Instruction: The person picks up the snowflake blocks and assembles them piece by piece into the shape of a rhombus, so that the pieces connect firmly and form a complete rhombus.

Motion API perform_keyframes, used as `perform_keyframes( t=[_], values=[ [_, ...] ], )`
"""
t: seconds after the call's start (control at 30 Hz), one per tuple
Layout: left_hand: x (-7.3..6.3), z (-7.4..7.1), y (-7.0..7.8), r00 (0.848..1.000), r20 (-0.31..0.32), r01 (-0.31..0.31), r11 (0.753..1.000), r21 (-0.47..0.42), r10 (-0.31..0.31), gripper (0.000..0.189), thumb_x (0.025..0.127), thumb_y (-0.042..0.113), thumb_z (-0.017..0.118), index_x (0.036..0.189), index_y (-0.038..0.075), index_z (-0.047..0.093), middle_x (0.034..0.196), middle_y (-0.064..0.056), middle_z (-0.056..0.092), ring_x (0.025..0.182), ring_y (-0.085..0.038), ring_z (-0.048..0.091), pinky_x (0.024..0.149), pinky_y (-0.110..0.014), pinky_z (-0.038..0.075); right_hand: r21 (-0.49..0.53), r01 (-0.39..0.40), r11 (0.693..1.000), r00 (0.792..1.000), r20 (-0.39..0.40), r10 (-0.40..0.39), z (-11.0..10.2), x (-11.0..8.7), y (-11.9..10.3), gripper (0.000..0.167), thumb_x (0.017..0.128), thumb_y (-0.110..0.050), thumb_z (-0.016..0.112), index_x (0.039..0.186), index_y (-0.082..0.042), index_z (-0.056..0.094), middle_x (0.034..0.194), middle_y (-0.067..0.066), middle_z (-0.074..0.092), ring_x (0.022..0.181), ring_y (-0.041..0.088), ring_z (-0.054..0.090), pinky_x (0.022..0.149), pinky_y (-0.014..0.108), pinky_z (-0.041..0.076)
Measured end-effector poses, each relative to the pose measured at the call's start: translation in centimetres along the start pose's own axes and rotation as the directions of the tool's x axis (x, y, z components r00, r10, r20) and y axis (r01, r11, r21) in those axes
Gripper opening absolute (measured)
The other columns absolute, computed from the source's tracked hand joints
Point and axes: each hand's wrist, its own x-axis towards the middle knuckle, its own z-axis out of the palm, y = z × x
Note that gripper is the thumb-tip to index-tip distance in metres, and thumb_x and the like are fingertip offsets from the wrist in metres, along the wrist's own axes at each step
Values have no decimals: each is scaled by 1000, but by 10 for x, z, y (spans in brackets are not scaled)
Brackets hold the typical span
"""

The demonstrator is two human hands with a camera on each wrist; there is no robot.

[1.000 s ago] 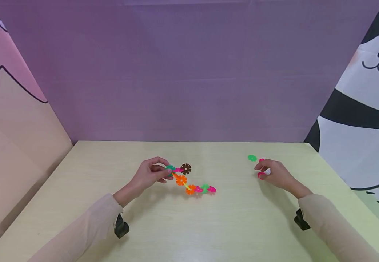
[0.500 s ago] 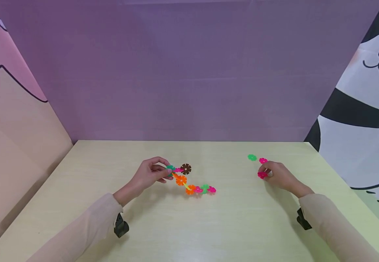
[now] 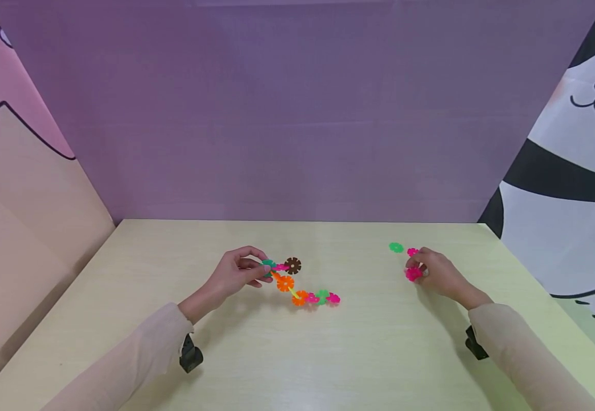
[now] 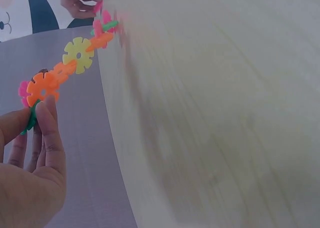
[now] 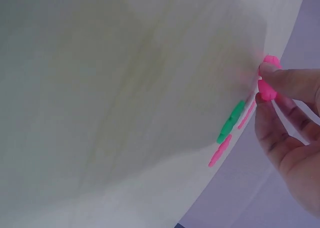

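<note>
My left hand (image 3: 236, 273) pinches a teal flower-shaped disc (image 4: 33, 117) between thumb and fingertips. From it runs a chain of slotted plastic flower discs: a brown disc (image 3: 293, 265) and a pink one on a short branch, then orange discs (image 3: 285, 283), a yellow disc (image 4: 78, 55), and pink and green ones towards the far end. The chain's end hangs low over the table to the right. At the right, my right hand (image 3: 437, 275) pinches a pink flower disc (image 3: 413, 274) by its edge; a second pink part (image 5: 271, 61) shows beside the thumb tip.
A loose green disc (image 3: 396, 247) and a loose pink disc (image 3: 413, 251) lie on the pale wooden table (image 3: 359, 342) just beyond my right hand. A purple panel (image 3: 297, 114) rises behind the table, with printed cartoon panels on both sides.
My right hand first drew back slightly, uncovering the loose pink disc, and has turned the held pink disc so its face shows more. The left hand and chain stay almost still.
</note>
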Motion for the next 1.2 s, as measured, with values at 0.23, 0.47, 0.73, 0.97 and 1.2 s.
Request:
perform_keyframes(
  t=[0.23, 0.47, 0.73, 0.97, 1.2],
  values=[
    [0, -1, 0, 1000, 5, -1, 1000, 5, 1, 25, 82, 14, 67, 102, 2, 56, 87, -10, 69, 87, -39, 65, 71, -35, 56, 44, 15, 999, 1000, 9, -16, -7, 0, -4, 20, 67, 14, 67, 82, 1, 65, 77, 8, 62, 67, 18, 55, 60, 28, 50],
    [0, -1, 0, 1000, 2, 4, 1000, 9, -4, 25, 82, 13, 67, 102, 2, 56, 87, -9, 69, 87, -40, 65, 70, -34, 56, 95, 29, 995, 1000, 6, -30, -9, 3, -11, 20, 73, 14, 60, 85, -1, 66, 80, 8, 66, 71, 19, 59, 66, 29, 52],
    [0, -1, -1, 1000, -6, -4, 1000, 13, 4, 25, 83, 13, 67, 102, 2, 56, 85, -8, 69, 87, -40, 65, 69, -34, 56, 190, 47, 981, 996, -77, -33, 0, 12, -29, 18, 76, 10, 62, 89, -3, 66, 85, 8, 67, 73, 20, 63, 63, 23, 52],
    [-2, -1, 0, 1000, -8, 12, 1000, 7, -12, 23, 83, 11, 65, 102, 2, 56, 84, -8, 68, 89, -41, 64, 71, -36, 56, 298, 63, 952, 993, -110, -31, 7, 19, -54, 19, 78, 7, 64, 94, -3, 66, 90, 10, 67, 77, 23, 65, 63, 20, 52],
    [-1, -1, -1, 1000, -9, -2, 1000, 0, 2, 25, 82, 14, 67, 102, 2, 56, 88, -10, 70, 87, -39, 65, 71, -35, 56, 408, 98, 908, 990, -129, -49, 10, 27, -82, 17, 80, 0, 66, 96, -5, 67, 90, 9, 68, 78, 21, 64, 64, 21, 52]
  ],
)
